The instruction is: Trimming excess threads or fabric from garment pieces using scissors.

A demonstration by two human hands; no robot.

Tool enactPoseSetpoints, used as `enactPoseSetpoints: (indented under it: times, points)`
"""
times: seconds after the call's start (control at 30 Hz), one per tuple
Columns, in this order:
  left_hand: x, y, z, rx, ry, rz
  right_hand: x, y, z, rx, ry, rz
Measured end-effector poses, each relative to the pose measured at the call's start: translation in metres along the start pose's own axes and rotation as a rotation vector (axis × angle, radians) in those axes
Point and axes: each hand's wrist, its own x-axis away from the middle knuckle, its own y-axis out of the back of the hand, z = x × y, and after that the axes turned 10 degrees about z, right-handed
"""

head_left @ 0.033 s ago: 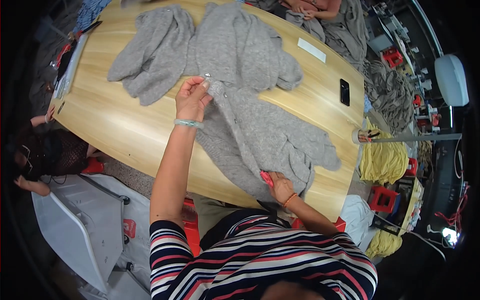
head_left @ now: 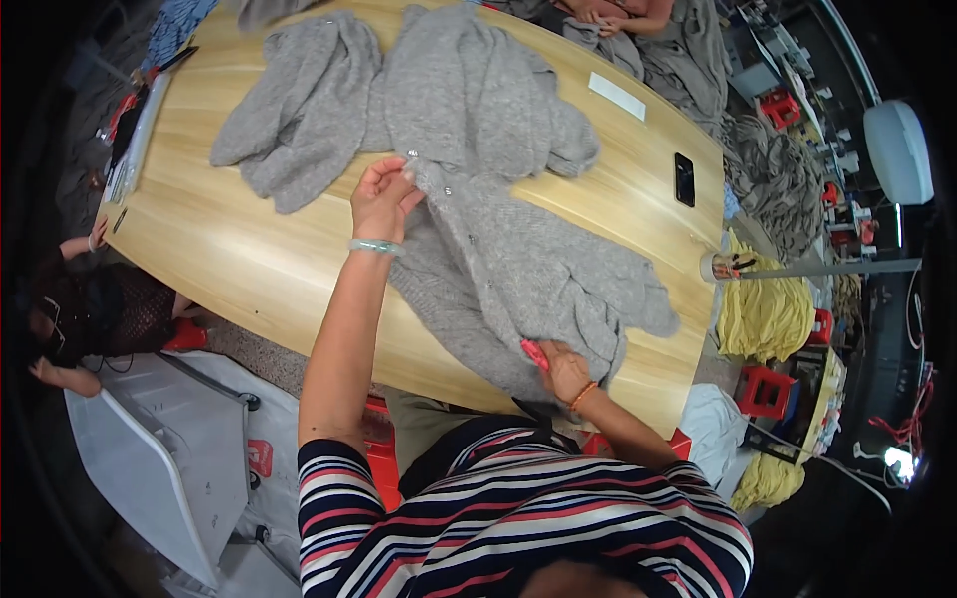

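Observation:
A grey knitted cardigan (head_left: 543,249) lies spread across the near part of the table, with shiny buttons (head_left: 448,190) along its front edge. My left hand (head_left: 381,204) pinches the upper end of that edge between thumb and fingers, beside the topmost button. Lower down, near the table's front side, my right hand (head_left: 568,374) is closed around a small red tool (head_left: 534,351), whose exact kind I cannot make out. The tool rests against the cardigan's edge, and the palm hides part of it. More grey knitwear (head_left: 469,95) lies just beyond my left hand.
A black phone (head_left: 684,179) and a white strip (head_left: 616,97) lie on the wooden table (head_left: 269,289). At its right edge stands a cup of tools (head_left: 716,267). Yellow fabric (head_left: 763,314) is heaped beyond. Other people sit at the left and far side. A grey cart (head_left: 169,448) stands left.

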Motion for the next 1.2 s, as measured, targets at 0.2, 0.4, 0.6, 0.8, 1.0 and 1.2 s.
enactPoseSetpoints:
  times: [0.2,0.4,0.6,0.8,1.0,1.2]
  points:
    - [0.070,0.050,0.092,-1.011,-0.251,0.269,-0.006,0.117,-0.091,0.029,-0.282,-0.615]
    - [0.137,0.035,0.111,-1.742,-0.340,0.762,-0.001,0.175,-0.074,0.008,-0.295,-0.602]
    - [0.119,0.059,0.124,-1.771,-0.293,0.736,0.000,0.052,-0.009,-0.078,0.014,-0.237]
    - [0.109,0.069,0.065,-1.161,0.214,0.789,-0.020,-0.009,-0.033,-0.148,-0.086,-0.191]
    - [0.061,0.081,0.023,-1.019,0.392,0.362,-0.009,0.045,-0.033,-0.248,-0.075,-0.020]
    - [0.080,0.055,0.102,-1.669,-0.444,0.066,-0.020,0.038,-0.031,-0.248,-0.149,-0.122]
